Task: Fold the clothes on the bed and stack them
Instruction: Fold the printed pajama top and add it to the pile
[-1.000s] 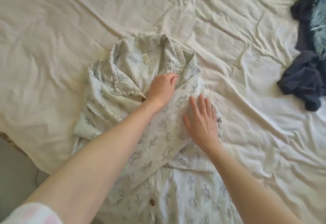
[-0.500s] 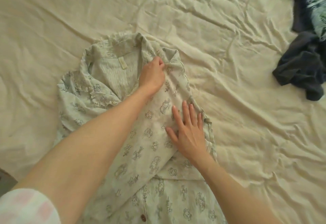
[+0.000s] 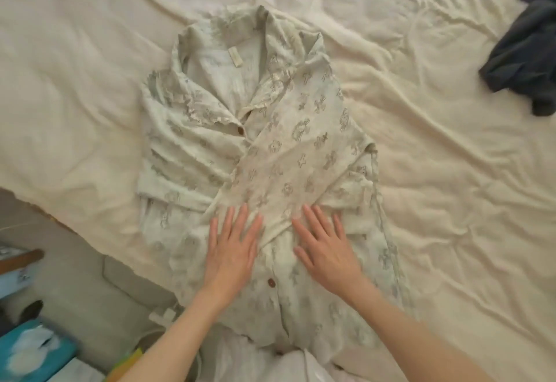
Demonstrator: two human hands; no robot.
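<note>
Pale green printed cotton, the pajama shirt [image 3: 270, 152] lies collar-up at the centre of the cream bed sheet [image 3: 75, 80], its sleeves folded across the front. Both hands lie flat on its lower half at about 6 o'clock, fingers straight and spread, gripping nothing: left hand [image 3: 231, 250] beside the button placket, right hand [image 3: 326, 249] just across from it. A dark garment [image 3: 523, 59] sits crumpled at 2 o'clock, well apart

A home bedroom: rumpled cream bedsheet [image 3: 90, 80].
</note>
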